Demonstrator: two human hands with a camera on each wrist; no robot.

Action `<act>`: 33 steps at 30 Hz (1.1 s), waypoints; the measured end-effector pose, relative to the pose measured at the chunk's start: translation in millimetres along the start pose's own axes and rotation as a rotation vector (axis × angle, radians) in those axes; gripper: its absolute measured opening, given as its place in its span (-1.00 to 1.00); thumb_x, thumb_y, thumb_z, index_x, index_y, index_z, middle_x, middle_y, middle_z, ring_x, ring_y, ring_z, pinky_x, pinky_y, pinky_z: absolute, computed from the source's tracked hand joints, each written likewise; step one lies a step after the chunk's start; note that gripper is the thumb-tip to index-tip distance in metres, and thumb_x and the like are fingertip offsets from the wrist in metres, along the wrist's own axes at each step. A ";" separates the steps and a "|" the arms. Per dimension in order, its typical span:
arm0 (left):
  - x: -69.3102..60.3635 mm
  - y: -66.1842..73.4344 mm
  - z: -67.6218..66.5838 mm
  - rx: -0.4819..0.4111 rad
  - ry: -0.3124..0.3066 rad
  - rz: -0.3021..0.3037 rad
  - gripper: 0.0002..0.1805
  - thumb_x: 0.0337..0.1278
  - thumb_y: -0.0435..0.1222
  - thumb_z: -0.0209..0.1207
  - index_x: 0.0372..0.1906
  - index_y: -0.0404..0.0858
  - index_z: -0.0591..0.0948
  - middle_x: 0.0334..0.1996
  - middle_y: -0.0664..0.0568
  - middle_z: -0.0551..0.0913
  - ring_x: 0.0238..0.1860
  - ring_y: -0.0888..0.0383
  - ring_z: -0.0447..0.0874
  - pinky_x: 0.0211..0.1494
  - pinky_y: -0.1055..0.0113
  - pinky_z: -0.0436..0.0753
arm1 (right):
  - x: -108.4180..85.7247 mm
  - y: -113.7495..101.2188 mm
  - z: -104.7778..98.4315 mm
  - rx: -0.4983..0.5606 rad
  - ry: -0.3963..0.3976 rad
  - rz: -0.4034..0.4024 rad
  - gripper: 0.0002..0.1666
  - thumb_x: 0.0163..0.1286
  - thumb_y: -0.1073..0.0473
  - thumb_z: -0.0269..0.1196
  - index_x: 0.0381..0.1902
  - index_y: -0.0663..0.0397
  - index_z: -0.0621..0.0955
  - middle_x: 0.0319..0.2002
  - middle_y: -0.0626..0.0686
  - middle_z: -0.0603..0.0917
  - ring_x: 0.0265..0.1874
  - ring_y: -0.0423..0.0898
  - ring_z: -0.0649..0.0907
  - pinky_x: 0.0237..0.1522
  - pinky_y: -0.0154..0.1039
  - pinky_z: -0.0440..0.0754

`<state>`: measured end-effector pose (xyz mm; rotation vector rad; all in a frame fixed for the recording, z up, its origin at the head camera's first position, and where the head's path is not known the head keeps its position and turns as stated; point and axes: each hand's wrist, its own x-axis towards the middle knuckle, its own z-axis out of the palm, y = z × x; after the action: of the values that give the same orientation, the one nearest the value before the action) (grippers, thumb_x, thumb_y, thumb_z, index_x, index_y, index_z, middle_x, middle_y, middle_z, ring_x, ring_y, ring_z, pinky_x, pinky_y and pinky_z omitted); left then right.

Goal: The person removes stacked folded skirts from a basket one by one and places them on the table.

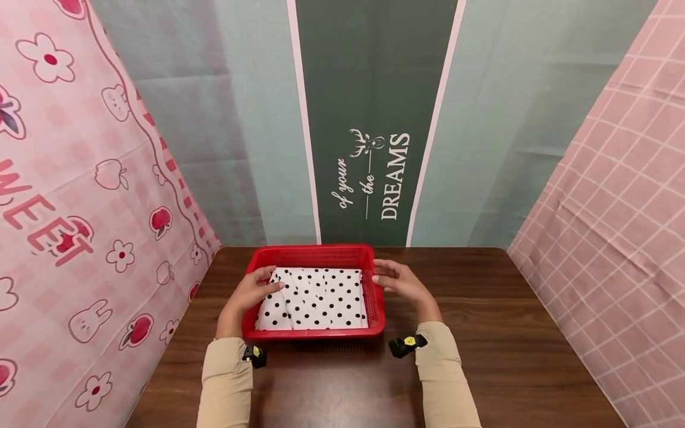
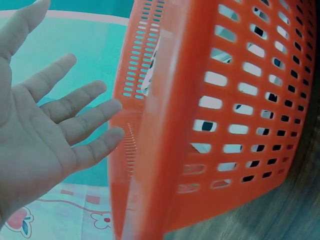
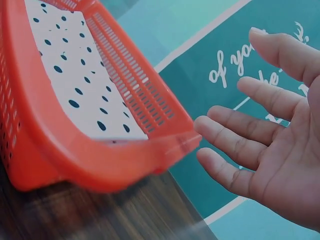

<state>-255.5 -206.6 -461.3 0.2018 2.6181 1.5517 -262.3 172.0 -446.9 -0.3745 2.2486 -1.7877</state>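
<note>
A red plastic basket [image 1: 313, 334] with slotted walls stands toward the back of the table. Inside it lies a folded white cloth with black dots [image 1: 321, 300]. At the basket's left rim is my left hand [image 1: 251, 291], its fingers spread; in the left wrist view the fingertips come close to the basket wall [image 2: 170, 125], and contact is hard to tell. My right hand [image 1: 401, 282] is beside the right rim, fingers loosely extended. The right wrist view shows that hand [image 3: 270, 135] with its palm turned to the basket corner [image 3: 115, 165] and nothing in its grasp.
The brown wooden table [image 1: 481, 333] extends to both sides and in front of the basket. A green and teal curtain [image 1: 374, 89] with lettering hangs behind it. Pink printed cloth [image 1: 107, 196] hangs at the left, and pink checked cloth [image 1: 615, 178] at the right.
</note>
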 end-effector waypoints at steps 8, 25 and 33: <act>5.1 -0.6 -1.8 0.060 -0.036 -0.040 -0.22 0.09 -0.10 0.25 0.30 -0.45 0.27 0.25 -0.37 0.26 0.25 -0.25 0.20 0.18 -0.06 0.32 | 0.0 -27.9 14.5 -0.048 -0.036 0.036 -0.37 0.30 0.22 0.20 0.27 0.33 0.32 0.13 0.33 0.44 0.06 0.15 0.48 -0.02 0.13 0.47; 25.3 -3.6 -5.4 0.080 -0.142 -0.155 -0.21 0.09 -0.10 0.24 0.30 -0.47 0.24 0.20 -0.40 0.30 0.16 -0.22 0.31 0.12 -0.06 0.39 | 49.5 -1.3 39.2 -0.214 -0.037 0.189 -0.41 0.26 0.15 0.22 0.21 0.29 0.42 0.00 0.15 0.54 0.00 0.14 0.50 -0.08 0.15 0.50; 27.4 -10.1 -5.3 0.156 -0.165 -0.163 -0.23 0.13 -0.13 0.21 0.29 -0.53 0.23 0.24 -0.39 0.27 0.17 -0.25 0.29 0.14 -0.06 0.36 | 52.6 2.6 59.0 -0.223 0.061 0.349 -0.24 0.16 0.13 0.30 0.25 0.35 0.32 0.11 0.25 0.42 0.02 0.17 0.45 -0.02 0.15 0.46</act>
<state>-284.0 -211.7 -467.9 0.1181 2.5548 1.2261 -291.4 100.5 -464.0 0.0360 2.3845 -1.3970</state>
